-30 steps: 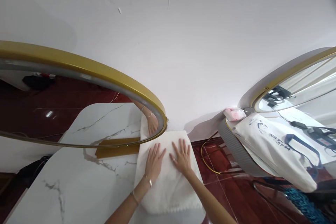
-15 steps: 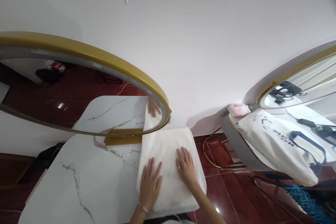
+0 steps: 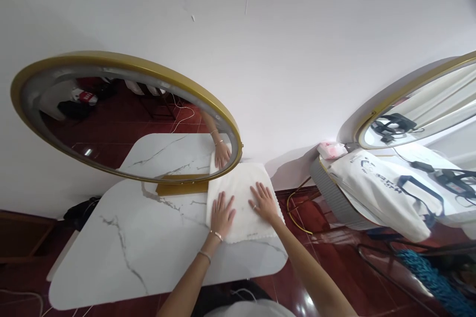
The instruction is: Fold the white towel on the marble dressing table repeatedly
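A white cloth (image 3: 243, 181), its edge wavy, lies flat on the right end of the marbled white table (image 3: 159, 252). My left hand (image 3: 222, 215) rests palm down on the cloth's left part, fingers spread. On the right part lies my right hand (image 3: 265, 202), also flat with fingers apart and a ring on one finger. Neither hand grips the cloth; both press on it from above. Beyond them, the cloth's far edge reaches close to the wall. A strip of bare tabletop shows between the cloth and the near edge.
A gold-framed oval mirror (image 3: 148, 124) overhangs the table's back, above a gold base plate (image 3: 182, 187). At right, a second table (image 3: 334, 190) holds a white tote bag (image 3: 372, 183), a tissue pack (image 3: 332, 150) and a black device (image 3: 455, 182). A second mirror (image 3: 427, 109) stands there.
Both hands have slid the cloth forward, away from me toward the wall. Bare tabletop now shows along the near edge. The view has also shifted slightly.
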{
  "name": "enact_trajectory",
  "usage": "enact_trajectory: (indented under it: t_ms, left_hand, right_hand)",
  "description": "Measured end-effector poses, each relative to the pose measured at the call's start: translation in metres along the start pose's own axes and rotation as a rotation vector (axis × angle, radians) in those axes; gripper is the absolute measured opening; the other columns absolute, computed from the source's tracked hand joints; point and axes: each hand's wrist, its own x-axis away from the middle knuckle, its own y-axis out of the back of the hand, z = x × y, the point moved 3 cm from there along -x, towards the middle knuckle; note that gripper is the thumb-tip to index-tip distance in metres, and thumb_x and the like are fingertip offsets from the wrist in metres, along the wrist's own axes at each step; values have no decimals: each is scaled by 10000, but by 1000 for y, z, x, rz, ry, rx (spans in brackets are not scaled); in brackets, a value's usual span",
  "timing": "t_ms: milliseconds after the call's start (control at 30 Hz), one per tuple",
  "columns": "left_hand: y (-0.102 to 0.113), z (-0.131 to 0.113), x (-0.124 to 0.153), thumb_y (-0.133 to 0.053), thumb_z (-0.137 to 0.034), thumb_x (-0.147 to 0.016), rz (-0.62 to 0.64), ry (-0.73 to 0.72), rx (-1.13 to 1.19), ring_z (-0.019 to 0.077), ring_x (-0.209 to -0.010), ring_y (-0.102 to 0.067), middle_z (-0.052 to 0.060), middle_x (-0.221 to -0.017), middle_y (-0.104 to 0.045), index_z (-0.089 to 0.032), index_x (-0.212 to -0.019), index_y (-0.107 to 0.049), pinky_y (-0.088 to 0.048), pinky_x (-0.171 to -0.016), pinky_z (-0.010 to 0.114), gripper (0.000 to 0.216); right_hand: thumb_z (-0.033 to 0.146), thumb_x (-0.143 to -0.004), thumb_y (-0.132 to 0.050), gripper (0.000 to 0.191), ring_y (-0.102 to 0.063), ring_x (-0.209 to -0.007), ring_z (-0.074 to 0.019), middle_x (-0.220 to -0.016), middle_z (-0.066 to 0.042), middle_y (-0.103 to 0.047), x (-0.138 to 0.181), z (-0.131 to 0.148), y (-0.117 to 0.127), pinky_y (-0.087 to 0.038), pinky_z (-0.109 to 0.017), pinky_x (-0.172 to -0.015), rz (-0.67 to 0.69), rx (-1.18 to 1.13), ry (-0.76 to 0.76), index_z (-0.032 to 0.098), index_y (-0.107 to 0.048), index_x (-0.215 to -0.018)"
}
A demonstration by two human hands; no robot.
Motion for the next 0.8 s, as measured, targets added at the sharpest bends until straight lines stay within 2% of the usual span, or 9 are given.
enact_trajectory:
  t_ms: [67,133,200,233,333,433,567,700,800]
  left_hand:
    - [6,8,-12,-464,-252,-891,-74,172,135,282,-1424,-267,98,-1533,-323,-243,-1313,-525,-280,-1131,518,427]
    - [14,22,-9,-488,-270,-874,-171,459,303,313,-1402,-305,155,-1511,-331,-188,-1348,-466,-312,-1112,532,481]
    - [21,34,3,-556,-323,-839,-192,666,448,330,-1290,-465,201,-1406,-454,-155,-1411,-354,-410,-1035,531,630]
    - [24,39,11,-602,-350,-809,-173,705,497,318,-1189,-559,195,-1314,-544,-150,-1422,-326,-467,-975,508,701]
    - [33,44,32,-696,-417,-723,38,654,664,259,-947,-681,133,-1088,-690,-156,-1325,-458,-549,-832,404,698]
    - [44,42,55,-774,-475,-588,259,571,802,284,-924,-681,118,-999,-724,-155,-1021,-653,-547,-820,397,552]
    - [55,42,77,-687,-615,-625,222,575,919,279,-1008,-647,86,-989,-718,-180,-933,-632,-510,-890,392,536]
    - [50,35,86,-596,-741,-634,277,729,1079,225,-738,-666,21,-737,-678,-210,-871,-529,-532,-633,333,585]
    - [47,27,89,-649,-709,-600,373,836,1085,167,-563,-609,-21,-694,-644,-231,-989,-490,-490,-530,297,637]
  right_hand:
    - [460,-943,-438,490,-305,-1386,-249,-1472,-94,-421,-9,-5,-1,-245,-424,-1126,-51,-23,-56,220,-496,-1366]
    - [457,-945,-437,461,-366,-1329,-262,-1405,-108,-488,-4,-3,-1,-298,-418,-1092,-98,-40,-104,196,-546,-1310]
    - [445,-956,-414,445,-419,-1261,-262,-1354,-118,-522,10,0,-1,-349,-412,-1048,-120,-47,-133,182,-556,-1286]
    - [441,-959,-407,439,-434,-1236,-258,-1341,-117,-530,17,2,0,-366,-407,-1031,-132,-56,-143,182,-555,-1282]
    - [436,-961,-409,419,-433,-1220,-249,-1329,-102,-535,32,7,3,-375,-397,-1019,-167,-92,-149,190,-560,-1265]
    - [423,-961,-415,396,-429,-1225,-243,-1322,-90,-542,35,8,6,-363,-395,-1031,-174,-109,-142,195,-571,-1245]
    - [413,-958,-422,386,-435,-1225,-245,-1321,-92,-546,32,9,10,-352,-399,-1041,-169,-108,-146,192,-572,-1237]
    - [413,-955,-427,388,-436,-1230,-246,-1321,-94,-544,32,10,11,-353,-393,-1042,-174,-113,-147,188,-562,-1241]
    - [408,-952,-427,387,-436,-1235,-245,-1325,-91,-541,32,10,10,-361,-394,-1038,-168,-113,-155,193,-557,-1246]
